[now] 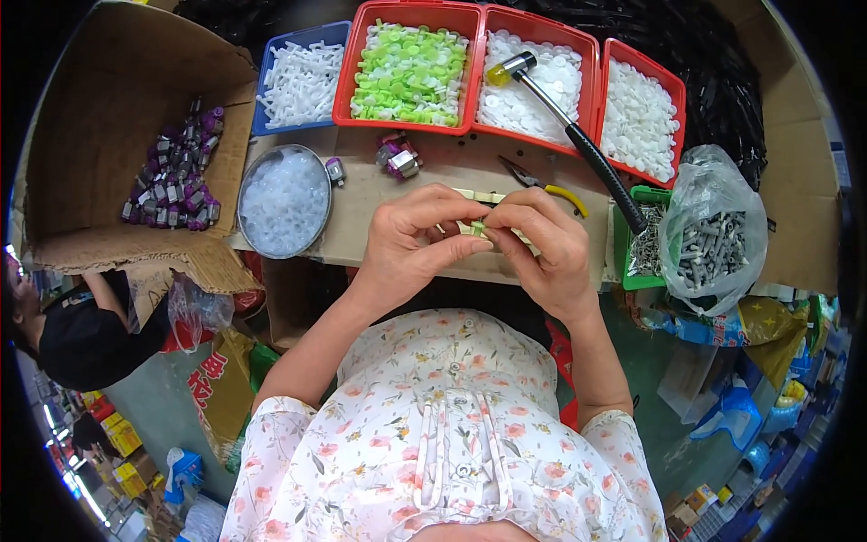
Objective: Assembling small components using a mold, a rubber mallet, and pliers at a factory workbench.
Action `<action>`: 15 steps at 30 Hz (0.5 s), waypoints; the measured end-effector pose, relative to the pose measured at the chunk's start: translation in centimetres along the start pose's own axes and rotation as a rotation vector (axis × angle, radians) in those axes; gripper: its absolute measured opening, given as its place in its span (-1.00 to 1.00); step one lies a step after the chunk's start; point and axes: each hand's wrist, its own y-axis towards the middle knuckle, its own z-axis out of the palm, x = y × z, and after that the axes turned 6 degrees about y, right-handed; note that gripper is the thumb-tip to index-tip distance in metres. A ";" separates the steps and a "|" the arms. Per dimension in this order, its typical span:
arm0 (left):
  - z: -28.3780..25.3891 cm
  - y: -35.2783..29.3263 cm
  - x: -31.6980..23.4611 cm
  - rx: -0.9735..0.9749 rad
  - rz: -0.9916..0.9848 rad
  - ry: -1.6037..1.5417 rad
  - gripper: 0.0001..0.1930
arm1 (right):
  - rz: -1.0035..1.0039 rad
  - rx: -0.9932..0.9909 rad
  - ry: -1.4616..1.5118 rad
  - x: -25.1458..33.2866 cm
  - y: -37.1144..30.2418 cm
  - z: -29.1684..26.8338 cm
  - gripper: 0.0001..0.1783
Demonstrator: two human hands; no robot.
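My left hand (417,233) and my right hand (545,237) meet over the front of the workbench (370,194), fingertips nearly touching. Both pinch a small light-green plastic piece (478,228), mostly covered by fingers. Just behind them a pale yellowish part (483,195) shows on the bench; its kind is hidden. Pliers (542,185) with yellow handles lie beyond my right hand. A small motor-like part (398,156), metal with purple, sits behind my left hand, and another such part (335,172) lies beside a round bowl (284,200) of translucent pieces.
A hammer (578,135) lies across red trays (477,68) of green and white plastic parts. At left are a blue tray (262,113) and a cardboard box (86,108) of purple-and-metal parts. A green tray (638,282) and plastic bag (713,239) hold metal parts. Another person (99,325) is at far left.
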 end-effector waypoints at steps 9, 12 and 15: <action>0.1 0.0 0.6 -0.095 0.146 0.365 -0.64 | 0.052 0.005 -0.011 -1.5 -0.3 0.8 -0.80; -0.3 -0.2 1.1 -0.209 0.318 0.587 -0.61 | 0.031 0.018 -0.101 -2.8 0.0 1.1 -0.81; -0.8 -0.5 1.9 -0.241 0.409 0.760 -0.59 | 0.025 0.036 -0.153 -3.2 0.0 1.6 -0.82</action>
